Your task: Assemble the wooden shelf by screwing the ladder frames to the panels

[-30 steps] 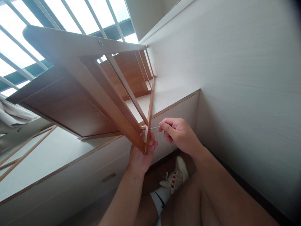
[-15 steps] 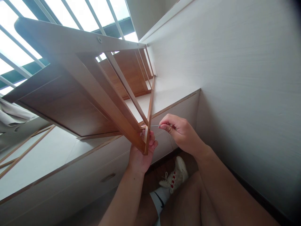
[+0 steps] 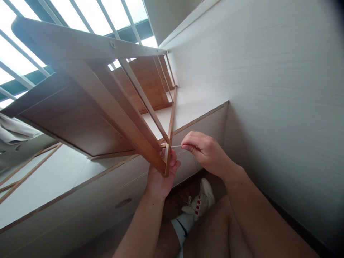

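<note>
A wooden shelf frame [image 3: 107, 107] with brown panels and pale rails lies tipped on a white bench top. My left hand [image 3: 161, 175] is wrapped round the frame's near corner post from below, holding it up. My right hand [image 3: 205, 152] is closed in a pinch on a thin metal hex key [image 3: 176, 146], whose tip meets the corner post just above my left fingers. Both forearms reach up from the bottom of the view.
The white bench with drawer fronts [image 3: 94, 193] runs along the left under a barred window [image 3: 80, 18]. A white wall [image 3: 268, 89] fills the right. My leg, white sock and sneaker [image 3: 200, 202] are on the dark floor below. Grey cloth [image 3: 13, 130] hangs at the left edge.
My right hand has turned slightly on the hex key, dropping a little and rolling at the wrist. The frame tilted a touch; the left hand kept its grip.
</note>
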Demonstrator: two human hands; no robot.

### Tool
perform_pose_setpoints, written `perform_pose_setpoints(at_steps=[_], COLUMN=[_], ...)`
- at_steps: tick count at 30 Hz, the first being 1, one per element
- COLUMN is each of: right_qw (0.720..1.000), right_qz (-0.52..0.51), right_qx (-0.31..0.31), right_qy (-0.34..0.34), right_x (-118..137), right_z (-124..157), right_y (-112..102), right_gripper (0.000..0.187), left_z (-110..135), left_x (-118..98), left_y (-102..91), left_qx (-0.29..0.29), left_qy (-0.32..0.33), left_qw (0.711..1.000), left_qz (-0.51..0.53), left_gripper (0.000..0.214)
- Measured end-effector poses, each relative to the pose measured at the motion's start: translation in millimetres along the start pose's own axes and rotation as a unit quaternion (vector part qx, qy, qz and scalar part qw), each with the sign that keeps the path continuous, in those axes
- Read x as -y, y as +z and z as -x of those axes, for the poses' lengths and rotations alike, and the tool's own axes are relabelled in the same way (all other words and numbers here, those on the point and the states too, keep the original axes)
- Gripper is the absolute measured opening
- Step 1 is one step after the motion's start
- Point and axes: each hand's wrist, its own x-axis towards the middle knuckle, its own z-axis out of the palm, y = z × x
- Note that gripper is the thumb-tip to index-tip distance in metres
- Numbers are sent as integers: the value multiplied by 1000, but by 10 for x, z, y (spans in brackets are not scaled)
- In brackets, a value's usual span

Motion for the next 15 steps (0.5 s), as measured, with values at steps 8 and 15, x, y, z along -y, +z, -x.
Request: perform_pose_setpoints(at_steps=[8,15], right_qw=[998,999], right_qz=[56,-18], right_qx=[2,2], right_qy=[-27,49], right_x=[23,132], right_z=[1,-5], right_y=[-24,-5], right_gripper=[15,23], left_z=[8,8], left_x=[-2,-10], left_y=[26,25], left_qx=[0,1], left_qy=[0,-3], left_qw=[1000,1000], left_qz=[-5,-4], left_gripper=[11,11])
